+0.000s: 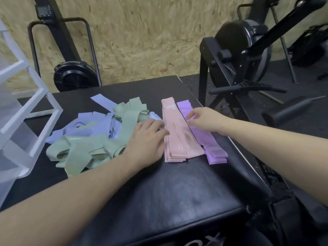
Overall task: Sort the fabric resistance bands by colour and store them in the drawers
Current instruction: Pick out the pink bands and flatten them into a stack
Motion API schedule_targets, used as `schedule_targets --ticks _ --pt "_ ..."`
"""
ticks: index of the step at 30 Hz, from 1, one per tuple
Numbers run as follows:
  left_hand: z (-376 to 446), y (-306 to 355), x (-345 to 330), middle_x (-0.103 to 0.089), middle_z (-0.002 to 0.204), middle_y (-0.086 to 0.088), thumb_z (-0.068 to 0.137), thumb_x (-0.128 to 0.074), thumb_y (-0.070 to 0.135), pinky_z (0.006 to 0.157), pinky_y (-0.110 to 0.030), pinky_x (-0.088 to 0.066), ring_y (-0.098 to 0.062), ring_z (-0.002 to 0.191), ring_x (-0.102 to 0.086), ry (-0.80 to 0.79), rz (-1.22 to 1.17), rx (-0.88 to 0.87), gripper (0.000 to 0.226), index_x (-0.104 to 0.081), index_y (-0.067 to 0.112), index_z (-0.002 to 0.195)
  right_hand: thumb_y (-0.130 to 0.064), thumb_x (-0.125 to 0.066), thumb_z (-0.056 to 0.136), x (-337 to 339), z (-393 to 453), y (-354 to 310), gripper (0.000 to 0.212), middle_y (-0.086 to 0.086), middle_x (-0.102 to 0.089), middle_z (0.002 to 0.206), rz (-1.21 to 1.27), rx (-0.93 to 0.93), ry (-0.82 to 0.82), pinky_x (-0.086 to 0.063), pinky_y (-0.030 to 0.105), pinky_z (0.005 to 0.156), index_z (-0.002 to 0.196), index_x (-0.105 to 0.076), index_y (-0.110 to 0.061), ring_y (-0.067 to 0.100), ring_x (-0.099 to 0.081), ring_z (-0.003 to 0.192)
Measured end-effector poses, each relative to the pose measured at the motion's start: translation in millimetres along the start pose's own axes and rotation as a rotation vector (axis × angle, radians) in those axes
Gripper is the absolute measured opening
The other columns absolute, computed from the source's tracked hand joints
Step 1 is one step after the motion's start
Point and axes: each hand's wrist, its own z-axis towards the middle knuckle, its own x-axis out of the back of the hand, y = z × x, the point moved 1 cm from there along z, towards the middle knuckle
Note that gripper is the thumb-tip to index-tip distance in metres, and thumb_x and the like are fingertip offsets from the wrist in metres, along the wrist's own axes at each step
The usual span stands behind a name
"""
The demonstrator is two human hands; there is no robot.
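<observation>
**Partly sorted: pink and purple bands stacked, green and blue still mixed**

Two neat stacks are laid side by side on the black padded worktop (177,189): the pink bands (179,137) lie flat and lengthwise, and the purple bands (211,139) are set just beside them on the right, touching along one edge. To the left, the green bands (85,150) and the pale blue bands (95,121) are heaped together in a loose tangle. The left hand (147,139) is rested palm down where the heap meets the pink stack, its fingers (159,133) loosely spread and nothing visibly gripped. The right hand (205,119) is held over the top of the purple stack, fingers (191,115) slightly parted and curled; whether a band is pinched cannot be told. The white drawer unit (23,110) is stood at the left edge of the worktop. Black gym machines (248,50) are seen behind.
</observation>
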Motion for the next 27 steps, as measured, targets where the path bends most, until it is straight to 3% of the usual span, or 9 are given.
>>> schedule_targets --ticks 5,8,10,12,15,18,22,24,27 --pt "-22 39 5 -0.055 0.125 0.003 0.095 -0.055 0.032 0.09 -0.026 -0.041 -0.016 0.11 -0.058 -0.21 -0.41 0.472 0.04 -0.058 0.021 0.133 -0.029 -0.059 0.092 -11 -41 12 0.03 -0.012 -0.068 0.109 -0.098 0.068 0.01 -0.044 0.027 0.088 0.122 -0.066 -0.029 0.016 -0.059 0.108" --pt "-23 48 8 -0.062 0.113 0.007 0.095 -0.057 0.034 0.083 -0.021 -0.04 -0.01 0.101 -0.059 -0.212 -0.603 0.621 0.037 -0.06 0.022 0.129 -0.039 -0.06 0.089 -17 -63 19 0.038 -0.016 -0.061 0.105 -0.219 0.183 0.018 -0.038 0.032 0.095 0.126 -0.063 -0.041 0.014 -0.045 0.107" --pt "-24 55 11 -0.062 0.097 0.01 0.094 -0.058 0.028 0.077 -0.02 -0.039 -0.01 0.093 -0.06 -0.169 -0.618 0.596 0.026 -0.066 0.02 0.118 -0.045 -0.059 0.08 -18 -74 22 0.044 -0.023 -0.061 0.113 -0.343 0.309 -0.004 -0.033 0.035 0.095 0.124 -0.062 -0.045 0.011 -0.038 0.107" --pt "-28 59 11 -0.064 0.091 0.009 0.095 -0.056 0.026 0.079 -0.024 -0.043 -0.013 0.091 -0.06 -0.111 -0.563 0.558 0.023 -0.07 0.018 0.111 -0.045 -0.058 0.074 -19 -80 25 0.045 -0.029 -0.057 0.104 -0.431 0.371 -0.026 -0.03 0.035 0.092 0.118 -0.062 -0.045 0.008 -0.035 0.102" --pt "-32 62 13 -0.064 0.095 0.006 0.097 -0.051 0.029 0.08 -0.025 -0.041 -0.015 0.096 -0.06 -0.129 -0.547 0.601 0.028 -0.067 0.018 0.117 -0.031 -0.058 0.082 -24 -82 29 0.027 -0.023 -0.053 0.086 -0.509 0.404 0.052 -0.031 0.034 0.09 0.106 -0.068 -0.037 0.012 -0.046 0.104" --pt "-27 61 15 -0.065 0.106 0.004 0.097 -0.05 0.035 0.08 -0.025 -0.039 -0.016 0.103 -0.06 -0.205 -0.546 0.637 0.032 -0.063 0.021 0.123 -0.029 -0.053 0.088 -27 -79 26 0.023 -0.017 -0.054 0.077 -0.578 0.43 0.14 -0.03 0.035 0.086 0.1 -0.073 -0.034 0.013 -0.05 0.1" --pt "-18 58 20 -0.064 0.115 0.004 0.097 -0.051 0.039 0.084 -0.028 -0.041 -0.02 0.108 -0.06 -0.299 -0.558 0.712 0.039 -0.053 0.022 0.132 -0.038 -0.062 0.091 -23 -75 13 0.015 -0.023 -0.06 0.078 -0.207 0.323 0.238 -0.036 0.029 0.086 0.099 -0.074 -0.036 0.006 -0.051 0.088" --pt "-13 55 21 -0.063 0.111 0.005 0.097 -0.05 0.035 0.081 -0.029 -0.042 -0.018 0.104 -0.06 -0.323 -0.585 0.751 0.039 -0.052 0.021 0.133 -0.038 -0.065 0.089 -25 -75 7 0.016 -0.021 -0.066 0.083 -0.126 0.322 0.184 -0.044 0.027 0.085 0.1 -0.075 -0.035 0.006 -0.059 0.088" --pt "-9 51 20 -0.062 0.116 0.004 0.097 -0.052 0.034 0.081 -0.029 -0.044 -0.016 0.101 -0.059 -0.311 -0.704 0.837 0.037 -0.056 0.02 0.13 -0.037 -0.064 0.085 -38 -79 4 0.022 -0.019 -0.063 0.094 -0.25 0.392 -0.005 -0.048 0.03 0.088 0.104 -0.074 -0.033 0.006 -0.057 0.091"
